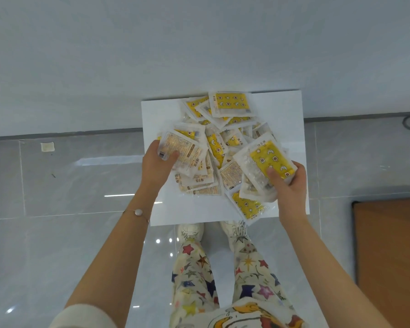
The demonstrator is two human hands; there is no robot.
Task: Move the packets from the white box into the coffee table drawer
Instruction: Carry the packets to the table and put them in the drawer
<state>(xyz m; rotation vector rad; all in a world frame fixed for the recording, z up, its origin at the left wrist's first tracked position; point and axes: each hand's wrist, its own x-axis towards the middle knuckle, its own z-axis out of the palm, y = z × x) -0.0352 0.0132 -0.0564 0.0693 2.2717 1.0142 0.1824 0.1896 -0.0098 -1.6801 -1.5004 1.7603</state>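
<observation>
Tile floor (57,233), white box (166,110), pkts (217,147), print illegible

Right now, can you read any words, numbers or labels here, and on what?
Nothing reads for certain.
Printed-side packet in the left hand: fine print and a barcode, too blurred.
Yellow packet in the right hand: characters along its edge, too blurred.
Pile of packets on the white box: larger characters, blurred.

Single head-worn wide-angle view, steeply downward, close above the white box (282,107).
</observation>
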